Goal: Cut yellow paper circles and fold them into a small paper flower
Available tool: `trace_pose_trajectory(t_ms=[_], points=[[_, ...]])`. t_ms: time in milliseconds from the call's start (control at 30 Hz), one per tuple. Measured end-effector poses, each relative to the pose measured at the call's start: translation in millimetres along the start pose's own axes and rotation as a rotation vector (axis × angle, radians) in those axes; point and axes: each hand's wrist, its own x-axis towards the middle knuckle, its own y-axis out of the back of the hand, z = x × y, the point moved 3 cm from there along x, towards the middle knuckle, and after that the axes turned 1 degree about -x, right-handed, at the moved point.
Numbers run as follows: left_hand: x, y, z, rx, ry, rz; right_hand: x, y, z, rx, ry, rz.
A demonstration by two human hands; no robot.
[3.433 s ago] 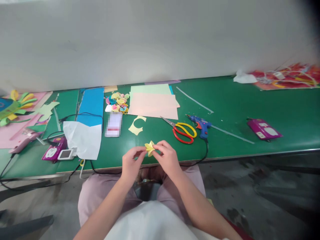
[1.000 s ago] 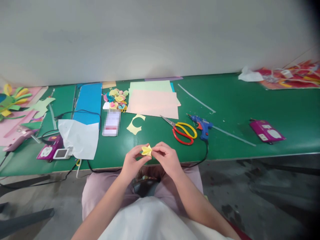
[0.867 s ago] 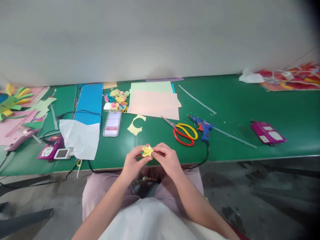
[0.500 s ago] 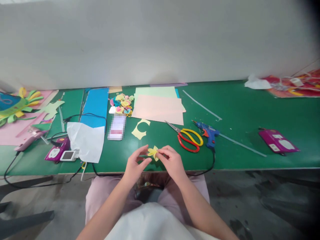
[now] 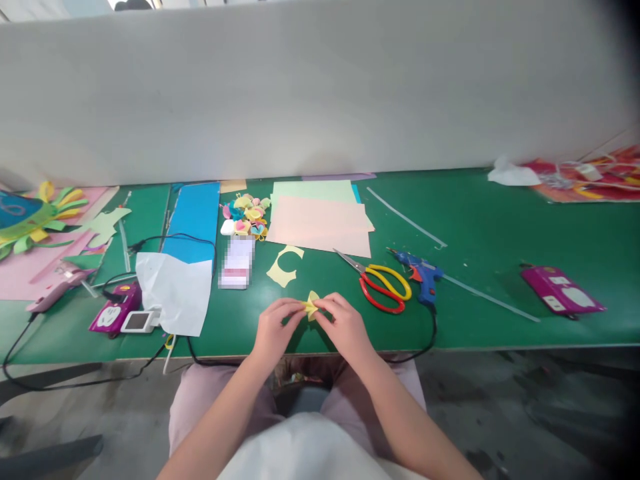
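A small yellow paper flower [image 5: 312, 305] is held between my two hands, above the table's near edge. My left hand [image 5: 277, 329] pinches its left petal with thumb and fingers. From the other side my right hand [image 5: 345, 325] grips it, with fingertips covering part of the flower. Beyond the hands lies a pale yellow paper scrap [image 5: 283, 268] with a round piece cut out. Scissors [image 5: 383, 285] with one red and one yellow handle rest to the right, blades partly apart. Beside them is a blue glue gun [image 5: 423, 275] with a clear glue stick in its back.
Pink and green sheets [image 5: 320, 223] lie behind the scrap, near a pile of small colourful pieces [image 5: 250, 210] and a phone [image 5: 237, 263]. White paper [image 5: 175, 290], a purple box [image 5: 116, 308] and cords are on the left. Another purple box [image 5: 563, 290] sits right.
My left fingers have closed onto the flower's left petal; they were apart beside it before. The right hand keeps its hold. The whole view has shifted slightly.
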Motion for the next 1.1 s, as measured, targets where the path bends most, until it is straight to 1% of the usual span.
trace_pose_trajectory(t_ms=[133,267,433,600,700,867,967,1100], points=[[3,-2,0,-0.004,-0.006,-0.034,2,-3,3,-0.041,-0.019,0.006],[7,-4,-1,0.001,-0.008,-0.047,4,1,4,-0.046,-0.034,0.019],[10,-6,-1,0.010,0.003,-0.037,4,6,4,0.009,-0.045,0.041],[9,-9,-1,-0.008,0.038,-0.061,3,5,4,0.088,-0.066,0.034],[8,-9,-4,-0.010,0.068,-0.050,3,4,3,0.145,-0.103,0.027],[6,-11,-11,0.018,0.112,0.008,5,6,4,0.217,-0.188,0.033],[5,-13,-12,0.066,0.092,0.024,5,8,5,0.238,-0.209,0.044],[4,-16,-10,0.162,-0.001,-0.002,3,8,6,0.235,-0.198,0.054]])
